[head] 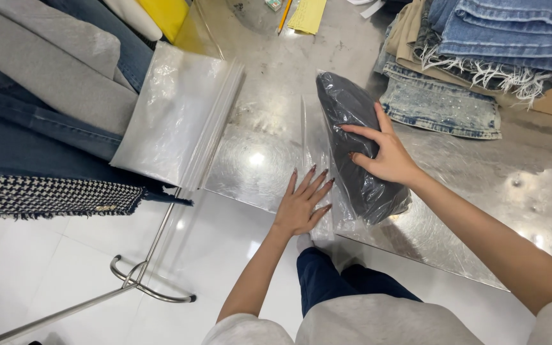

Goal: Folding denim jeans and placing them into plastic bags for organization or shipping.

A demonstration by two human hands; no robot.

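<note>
A: On the worktop [276,153]?
B: Bagged garment [356,150] near the front edge, right hand [388,156] on top of it, left hand [303,204] flat on the bag's open flap just left.
A: Further left?
B: Stack of empty bags [174,115] overhanging the worktop's left edge, folded clothes [46,96] beside it.
A: Behind?
B: Jeans pile [474,57] back right; paper slip [306,16] and pencil [284,16] back centre.

Item count, head view: one bagged dark garment [356,150]; one stack of empty clear zip bags [174,115]; one pile of folded denim jeans [480,51], exact number not determinable; one pencil [284,16]; one yellow paper note [308,14]; two hands, left [303,203] and right [384,153].
</note>
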